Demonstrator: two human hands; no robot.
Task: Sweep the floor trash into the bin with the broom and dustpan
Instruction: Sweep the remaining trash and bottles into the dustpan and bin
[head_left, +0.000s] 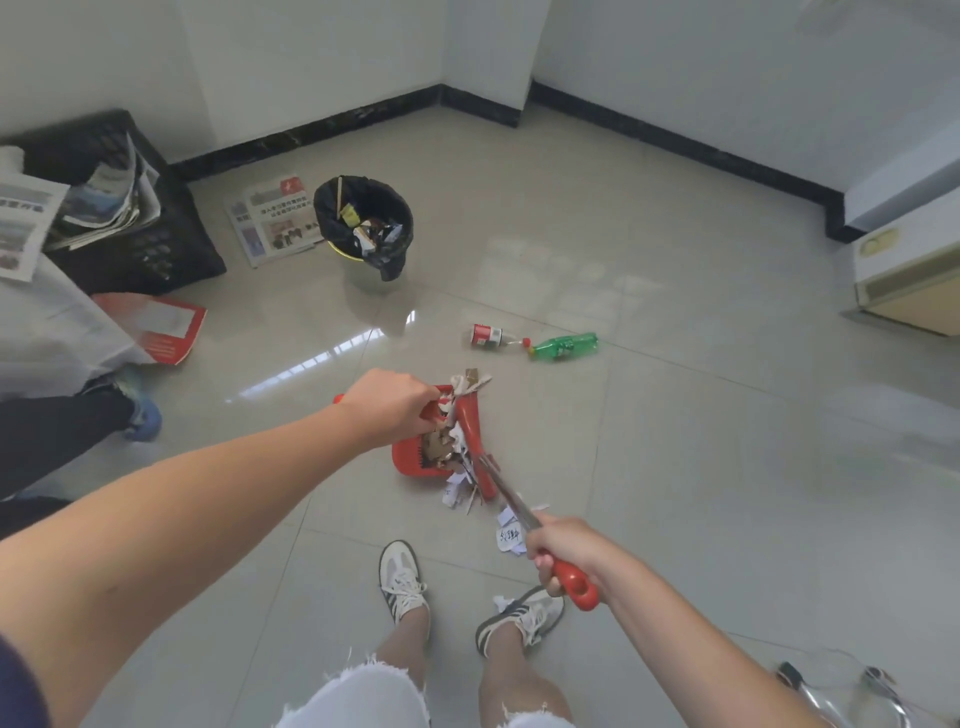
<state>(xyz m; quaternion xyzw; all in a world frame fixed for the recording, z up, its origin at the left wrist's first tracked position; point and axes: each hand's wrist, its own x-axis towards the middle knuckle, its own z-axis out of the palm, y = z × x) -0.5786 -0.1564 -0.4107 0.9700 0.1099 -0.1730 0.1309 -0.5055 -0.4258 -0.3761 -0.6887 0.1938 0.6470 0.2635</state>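
Your left hand curls its fingers round the dustpan handle; your right hand clamps fingers on the broom grip. Paper trash lies in and beside the dustpan on the floor, the bin well apart.

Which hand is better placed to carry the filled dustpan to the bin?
Left. The left hand grips the dustpan by its handle, with the bin ahead on its side; the right hand holds the broom.

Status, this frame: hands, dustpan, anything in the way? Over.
Left hand grips dustpan, right hand grips broom. Dustpan loaded; paper scraps loose on floor beside it. Green bottle, red-label bottle ahead; bin beyond.
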